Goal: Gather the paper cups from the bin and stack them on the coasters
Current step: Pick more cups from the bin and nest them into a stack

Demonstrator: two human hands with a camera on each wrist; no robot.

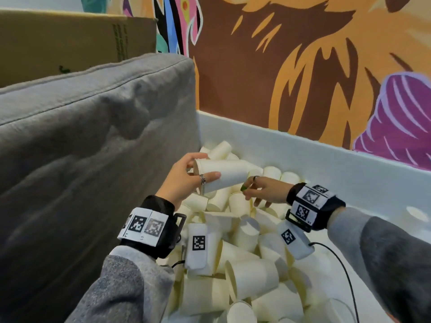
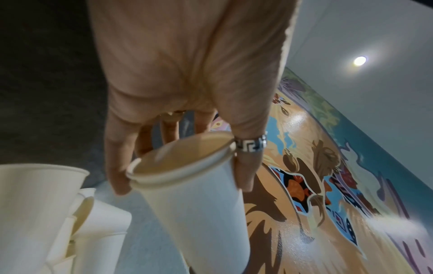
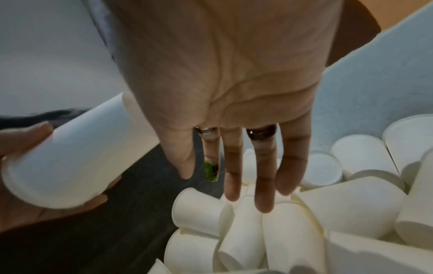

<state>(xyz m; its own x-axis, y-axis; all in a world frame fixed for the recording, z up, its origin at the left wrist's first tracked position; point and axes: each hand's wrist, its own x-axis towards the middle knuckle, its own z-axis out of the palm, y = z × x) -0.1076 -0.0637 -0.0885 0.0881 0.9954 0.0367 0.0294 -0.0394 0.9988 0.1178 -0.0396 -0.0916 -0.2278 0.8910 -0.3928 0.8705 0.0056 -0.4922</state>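
A white bin (image 1: pixel 303 145) holds a heap of loose cream paper cups (image 1: pixel 251 273). My left hand (image 1: pixel 186 176) grips a nested stack of paper cups (image 1: pixel 221 174), held sideways above the heap with the open mouth toward my palm; the left wrist view shows the stacked rims (image 2: pixel 180 166) between thumb and fingers. My right hand (image 1: pixel 258 192) hovers just right of that stack with straight, spread fingers (image 3: pixel 262 176) reaching down at the loose cups (image 3: pixel 246 231), holding nothing. The held stack (image 3: pixel 75 155) shows at the left of the right wrist view. No coasters are in view.
A grey cushion (image 1: pixel 93 136) stands upright against the bin's left side. A cardboard box (image 1: pixel 70 40) sits behind it. A painted mural wall (image 1: pixel 303 66) runs behind the bin. A black cable (image 1: pixel 345 271) trails from my right wrist.
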